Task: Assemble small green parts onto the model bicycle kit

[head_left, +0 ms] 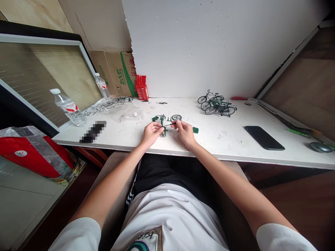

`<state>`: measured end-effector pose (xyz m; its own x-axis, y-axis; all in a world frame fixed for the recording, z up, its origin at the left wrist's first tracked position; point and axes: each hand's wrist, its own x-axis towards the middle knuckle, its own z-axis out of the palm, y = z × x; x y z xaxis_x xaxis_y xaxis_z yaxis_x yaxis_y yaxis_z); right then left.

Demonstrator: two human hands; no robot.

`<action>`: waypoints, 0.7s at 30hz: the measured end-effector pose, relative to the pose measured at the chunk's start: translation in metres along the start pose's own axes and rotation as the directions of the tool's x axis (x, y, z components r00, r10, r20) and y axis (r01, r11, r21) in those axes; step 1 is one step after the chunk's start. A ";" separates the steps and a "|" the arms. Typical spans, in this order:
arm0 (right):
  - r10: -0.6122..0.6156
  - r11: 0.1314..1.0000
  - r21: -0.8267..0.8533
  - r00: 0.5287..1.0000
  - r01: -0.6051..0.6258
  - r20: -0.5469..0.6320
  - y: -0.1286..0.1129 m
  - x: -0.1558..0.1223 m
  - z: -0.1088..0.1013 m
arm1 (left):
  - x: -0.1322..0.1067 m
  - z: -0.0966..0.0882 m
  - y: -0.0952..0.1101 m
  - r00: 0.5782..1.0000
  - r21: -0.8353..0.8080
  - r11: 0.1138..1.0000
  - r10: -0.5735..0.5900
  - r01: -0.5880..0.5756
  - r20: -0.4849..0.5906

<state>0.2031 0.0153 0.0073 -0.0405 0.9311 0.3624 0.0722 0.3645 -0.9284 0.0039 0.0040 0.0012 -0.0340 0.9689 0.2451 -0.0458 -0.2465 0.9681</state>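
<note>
My left hand (pixel 151 132) and my right hand (pixel 184 131) meet over the white table (pixel 230 146), both pinched on a small part-built green model bicycle (pixel 162 122). The left fingers hold its green frame. The right fingertips pinch a thin dark rod that runs toward the frame. A small spoked wheel (pixel 176 117) lies on the table just behind my right hand. A small green piece (pixel 195 130) rests to the right of that hand.
Finished green model bicycles (pixel 217 104) stand at the back right. A black phone (pixel 264 137) lies to the right, a grey mouse (pixel 319 146) further out. Plastic bags of parts (pixel 115 104), two water bottles (pixel 67 106), a red box (pixel 142 88) and a cardboard carton (pixel 117 73) sit left.
</note>
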 end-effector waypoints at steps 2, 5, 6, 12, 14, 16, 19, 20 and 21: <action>0.023 0.999 -0.023 1.000 -0.023 -0.006 0.002 0.001 0.000 | 0.000 0.000 0.000 1.000 0.003 1.000 0.002 -0.002 0.002; 0.049 0.997 -0.052 0.999 -0.049 -0.005 0.005 0.001 0.001 | 0.001 -0.001 -0.001 1.000 0.002 1.000 0.006 -0.006 0.010; 0.050 0.997 -0.063 0.999 -0.050 -0.006 0.005 0.001 0.001 | 0.001 -0.001 -0.002 1.000 -0.001 1.000 0.009 -0.009 0.012; 0.045 0.996 -0.075 0.999 -0.044 0.004 0.005 0.001 0.001 | 0.002 -0.001 -0.004 1.000 -0.017 1.000 0.019 -0.019 0.019; 0.062 0.997 -0.056 0.998 -0.061 0.021 0.007 0.002 0.001 | 0.002 -0.002 -0.005 1.000 -0.016 1.000 0.012 -0.011 0.020; 0.069 0.998 -0.020 0.997 -0.068 0.047 0.011 0.004 0.001 | 0.003 -0.002 -0.006 1.000 -0.014 1.000 0.007 -0.007 0.020; 0.050 0.998 0.032 0.994 -0.053 0.093 0.016 0.005 0.000 | 0.003 -0.003 -0.007 1.000 -0.019 1.000 0.012 -0.011 0.020; 0.042 0.998 0.040 0.994 -0.046 0.103 0.017 0.005 0.000 | 0.003 -0.003 -0.007 1.000 -0.020 1.000 0.014 -0.013 0.022; 0.036 0.998 0.045 0.993 -0.041 0.109 0.018 0.005 0.000 | 0.003 -0.003 -0.008 1.000 -0.022 1.000 0.013 -0.013 0.024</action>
<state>0.2038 0.0269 -0.0077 -0.1460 0.9368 0.3180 0.0290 0.3254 -0.9451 0.0011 0.0089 -0.0061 -0.0106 0.9658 0.2592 -0.0678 -0.2593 0.9634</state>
